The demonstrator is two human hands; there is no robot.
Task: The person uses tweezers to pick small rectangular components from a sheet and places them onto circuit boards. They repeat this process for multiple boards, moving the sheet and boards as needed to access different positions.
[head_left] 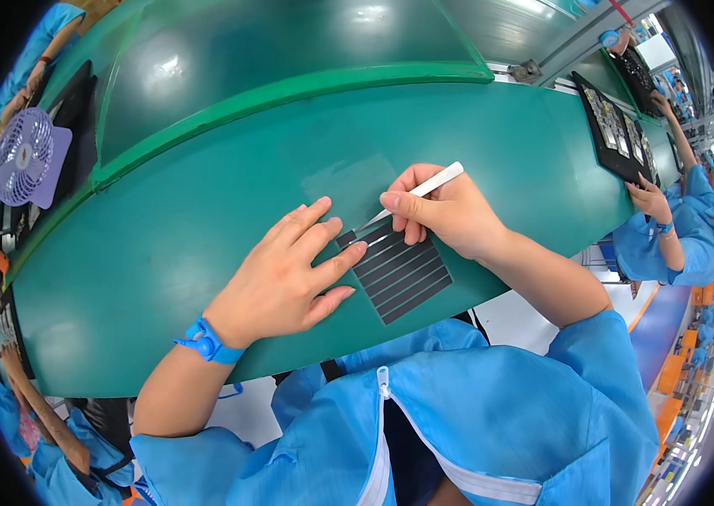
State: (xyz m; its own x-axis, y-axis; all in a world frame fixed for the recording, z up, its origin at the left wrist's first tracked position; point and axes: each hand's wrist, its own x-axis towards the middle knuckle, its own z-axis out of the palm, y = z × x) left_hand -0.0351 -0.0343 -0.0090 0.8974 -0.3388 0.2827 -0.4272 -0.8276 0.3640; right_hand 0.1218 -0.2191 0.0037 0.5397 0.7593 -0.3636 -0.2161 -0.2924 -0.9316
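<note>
A sheet of dark strips (pixel 407 284), set side by side on a clear backing, lies on the green work surface in front of me. My right hand (pixel 454 217) pinches white tweezers (pixel 439 179), their thin tip slanting down to the sheet's far left corner. Over the sheet's left edge, my left hand (pixel 277 282) rests palm down with its fingers apart, the index fingertip by the upper strips. A blue band (pixel 207 341) circles my left wrist. Whether the tweezer tip grips a strip is too small to tell.
A green raised rim (pixel 289 101) borders the surface's far side. At the far left stands a purple fan (pixel 26 156). A co-worker's hand (pixel 650 201) touches a black tray (pixel 610 126) of parts at the right. Another person's arm (pixel 45 413) shows at the lower left.
</note>
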